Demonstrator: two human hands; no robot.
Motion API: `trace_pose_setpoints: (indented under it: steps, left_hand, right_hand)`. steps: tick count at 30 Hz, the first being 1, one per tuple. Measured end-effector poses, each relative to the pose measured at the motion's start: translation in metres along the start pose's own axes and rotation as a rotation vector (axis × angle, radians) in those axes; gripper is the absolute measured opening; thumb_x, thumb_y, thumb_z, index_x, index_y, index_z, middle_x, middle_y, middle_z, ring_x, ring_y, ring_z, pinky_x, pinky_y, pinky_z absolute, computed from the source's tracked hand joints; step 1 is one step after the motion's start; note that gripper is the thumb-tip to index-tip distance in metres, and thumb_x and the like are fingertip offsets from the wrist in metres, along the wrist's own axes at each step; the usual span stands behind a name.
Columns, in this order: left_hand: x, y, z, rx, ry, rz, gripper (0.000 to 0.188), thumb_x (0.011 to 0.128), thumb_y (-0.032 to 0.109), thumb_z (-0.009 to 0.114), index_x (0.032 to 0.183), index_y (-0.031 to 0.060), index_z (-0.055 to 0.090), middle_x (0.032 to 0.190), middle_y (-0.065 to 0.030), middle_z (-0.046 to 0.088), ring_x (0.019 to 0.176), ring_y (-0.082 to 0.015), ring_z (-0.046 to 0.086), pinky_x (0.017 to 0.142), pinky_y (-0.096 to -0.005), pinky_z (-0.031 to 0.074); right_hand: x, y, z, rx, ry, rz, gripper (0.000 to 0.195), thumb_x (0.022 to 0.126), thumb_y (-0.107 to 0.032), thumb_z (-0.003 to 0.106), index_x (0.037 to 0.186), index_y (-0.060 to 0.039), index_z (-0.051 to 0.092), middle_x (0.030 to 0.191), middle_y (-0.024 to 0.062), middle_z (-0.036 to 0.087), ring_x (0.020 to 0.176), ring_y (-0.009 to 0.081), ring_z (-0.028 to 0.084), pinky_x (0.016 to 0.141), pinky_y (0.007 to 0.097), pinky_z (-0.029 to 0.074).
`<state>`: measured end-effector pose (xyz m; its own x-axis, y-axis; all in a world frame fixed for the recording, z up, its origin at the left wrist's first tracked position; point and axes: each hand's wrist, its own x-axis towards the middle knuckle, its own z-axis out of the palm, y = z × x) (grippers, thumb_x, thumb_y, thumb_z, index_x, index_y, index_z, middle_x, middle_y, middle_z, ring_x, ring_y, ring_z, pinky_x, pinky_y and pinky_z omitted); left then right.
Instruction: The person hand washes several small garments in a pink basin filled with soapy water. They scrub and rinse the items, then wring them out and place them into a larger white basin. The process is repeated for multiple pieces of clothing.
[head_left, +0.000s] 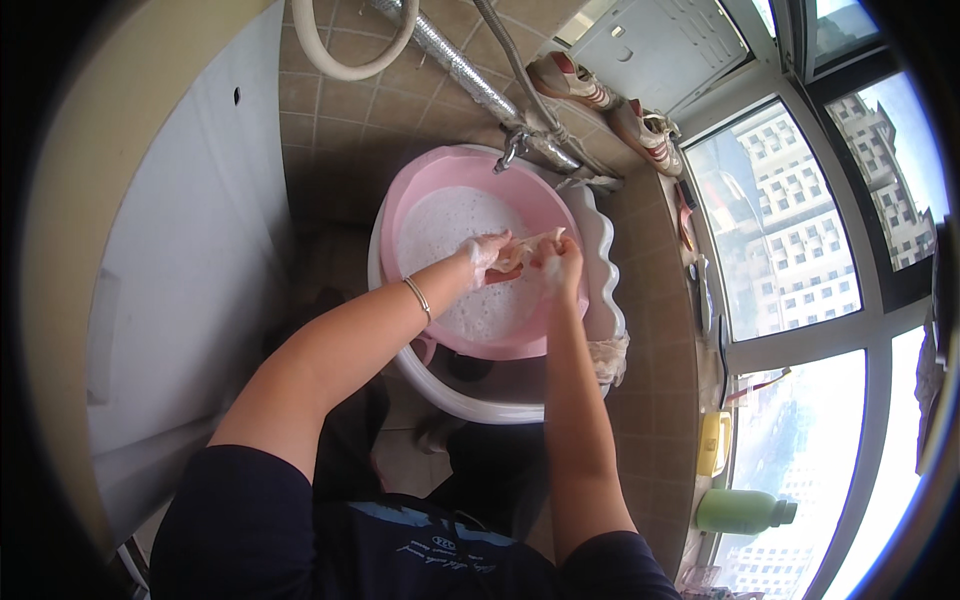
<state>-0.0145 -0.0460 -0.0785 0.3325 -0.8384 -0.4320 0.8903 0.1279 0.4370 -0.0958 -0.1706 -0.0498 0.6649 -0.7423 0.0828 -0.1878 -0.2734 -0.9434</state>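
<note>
A pink plastic basin with sudsy water rests on a white sink. Above the suds, my left hand, wet with foam, grips one end of a thin, pale, wet cloth. The fingers of my right hand pinch the cloth's other end near the basin's right side. A metal bracelet circles my left wrist. The exact finger grip under the cloth is partly hidden.
A metal tap juts over the basin's far rim. Another wet cloth hangs on the sink's right edge. Sneakers, a yellow container and a green bottle line the window ledge. A pale panel stands at left.
</note>
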Motion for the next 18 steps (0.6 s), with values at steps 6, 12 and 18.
trace_pose_setpoints:
  steps: [6, 12, 18]
  left_hand:
    - [-0.016, -0.001, -0.01, -0.079, -0.085, -0.113, 0.031, 0.092, 0.043, 0.041, 0.077, 0.0168, 0.05, 0.059, -0.0005, 0.05, 0.049, -0.0134, 0.047, 0.042, -0.0271, 0.036]
    - [-0.002, -0.012, -0.014, 0.134, 0.051, -0.06, 0.028, 0.094, 0.036, 0.033, 0.092, 0.0169, 0.053, 0.083, -0.0029, 0.058, 0.076, -0.016, 0.058, 0.067, -0.0346, 0.049]
    - [-0.002, -0.025, 0.023, 0.127, 0.028, -0.189, 0.027, 0.092, 0.036, 0.034, 0.092, 0.0193, 0.055, 0.088, -0.0032, 0.059, 0.078, -0.0139, 0.055, 0.063, -0.0311, 0.043]
  right_hand:
    - [-0.08, -0.073, 0.069, -0.873, 0.038, -0.404, 0.035, 0.089, -0.033, 0.051, 0.079, -0.001, 0.06, 0.072, 0.0216, 0.061, 0.069, 0.039, 0.061, 0.062, 0.045, 0.049]
    - [-0.051, -0.054, 0.076, -0.925, 0.045, -0.126, 0.056, 0.091, -0.048, 0.038, 0.075, -0.0009, 0.065, 0.076, 0.0238, 0.062, 0.078, 0.0411, 0.06, 0.072, 0.0477, 0.047]
    - [-0.01, -0.001, 0.021, -0.862, 0.101, -0.012, 0.051, 0.092, -0.04, 0.04, 0.079, 0.0018, 0.065, 0.078, 0.0261, 0.063, 0.076, 0.0412, 0.062, 0.07, 0.047, 0.05]
